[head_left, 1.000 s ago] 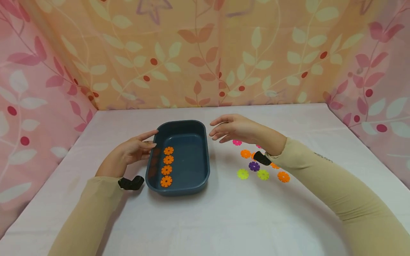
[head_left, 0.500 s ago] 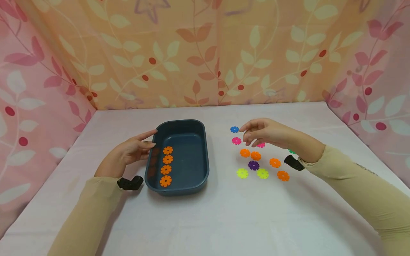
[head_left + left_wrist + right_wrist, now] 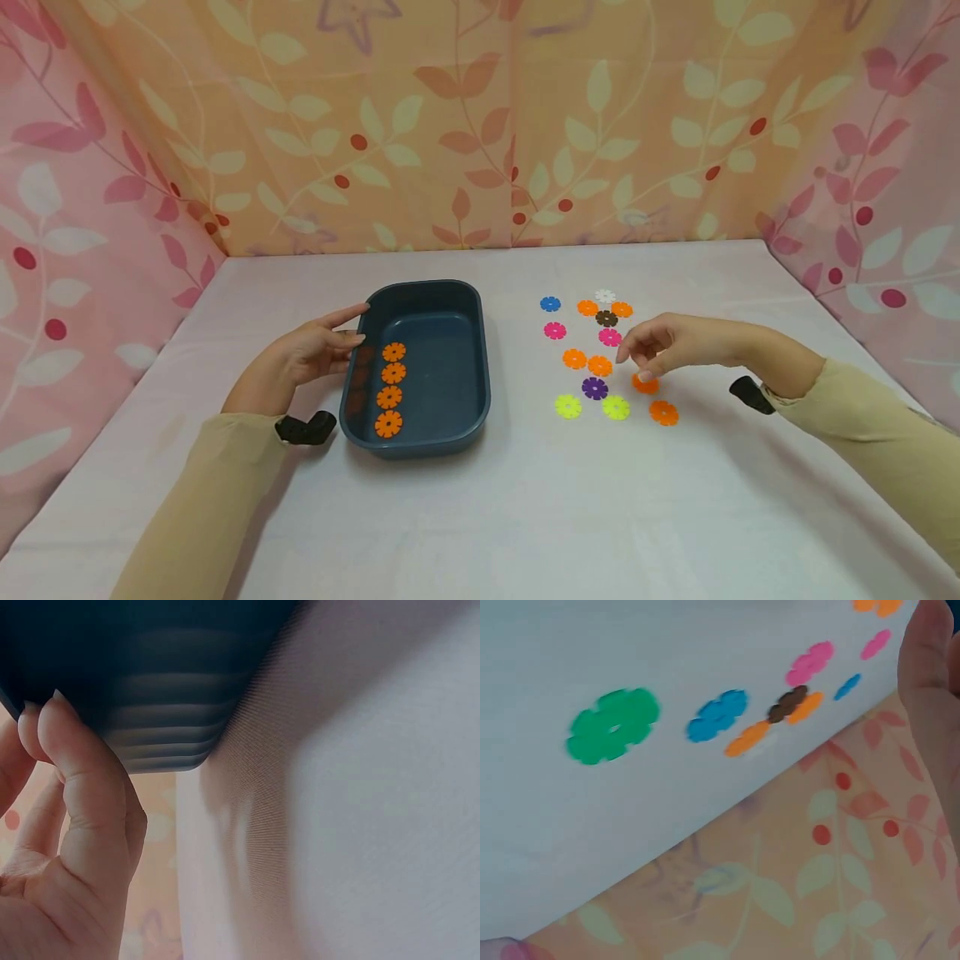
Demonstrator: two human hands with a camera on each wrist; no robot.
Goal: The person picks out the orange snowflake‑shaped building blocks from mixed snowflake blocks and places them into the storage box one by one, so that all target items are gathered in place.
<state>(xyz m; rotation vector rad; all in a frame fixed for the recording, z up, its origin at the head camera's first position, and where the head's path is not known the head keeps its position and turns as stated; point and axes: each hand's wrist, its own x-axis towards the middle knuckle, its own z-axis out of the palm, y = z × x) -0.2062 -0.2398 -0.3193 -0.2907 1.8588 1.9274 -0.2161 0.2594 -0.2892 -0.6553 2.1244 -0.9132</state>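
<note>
right hand [image 3: 682, 343] hangs low right of the tray [image 3: 450, 375]: fingers loosely bent, gap between thumb and index, no grasp visible. thumb tip right at an orange disc [image 3: 649, 387] lying on the table; contact, can't tell. left hand [image 3: 311, 350] holds the tray's left edge, index and thumb at the rim, other fingers bent by the outer wall. in the tray: four orange discs [image 3: 389, 397] in a row along the left side. around the right hand: two pink discs [image 3: 610, 337], purple disc [image 3: 595, 388], two yellow-green discs [image 3: 617, 407], five more orange ones. farther back: brown disc [image 3: 607, 318], white disc [image 3: 605, 297] behind it, blue disc [image 3: 551, 304] off left. right wrist view also has a green disc [image 3: 619, 712] and a second blue one. white tablecloth [image 3: 480, 533], floral backdrop [image 3: 420, 108].
</note>
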